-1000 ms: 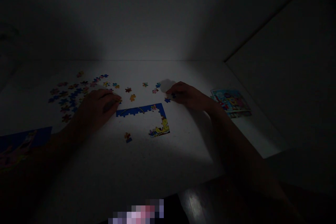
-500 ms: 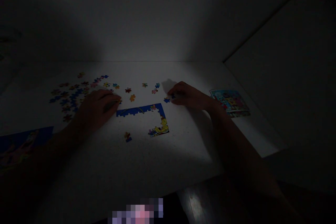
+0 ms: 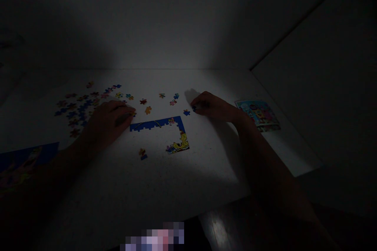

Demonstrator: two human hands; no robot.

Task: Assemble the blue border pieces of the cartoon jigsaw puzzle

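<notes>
My left hand (image 3: 113, 119) rests on the white table with thumb and fingers closed on a small jigsaw piece (image 3: 133, 113), mostly hidden by the fingertips. It sits beside the left end of a partly joined puzzle border (image 3: 156, 124), blue along the top with a yellow cartoon figure down the right side. Beyond the border's top right corner, my right hand (image 3: 212, 106) pinches a dark blue jigsaw piece (image 3: 193, 108). A loose blue piece (image 3: 186, 112) lies just left of those fingertips. An orange piece (image 3: 148, 110) lies above the border.
Many loose pieces (image 3: 84, 106) are spread behind my left hand. Two joined pieces (image 3: 143, 153) lie below the border. At the right is a colourful picture sheet (image 3: 259, 113); a blue-and-pink picture (image 3: 28, 160) lies at the left. A wall (image 3: 176, 27) rises behind the table. The scene is dim.
My right thumb and fingers have drawn closer together around the dark blue piece, slightly away from the loose blue one. The left hand stays nearly still.
</notes>
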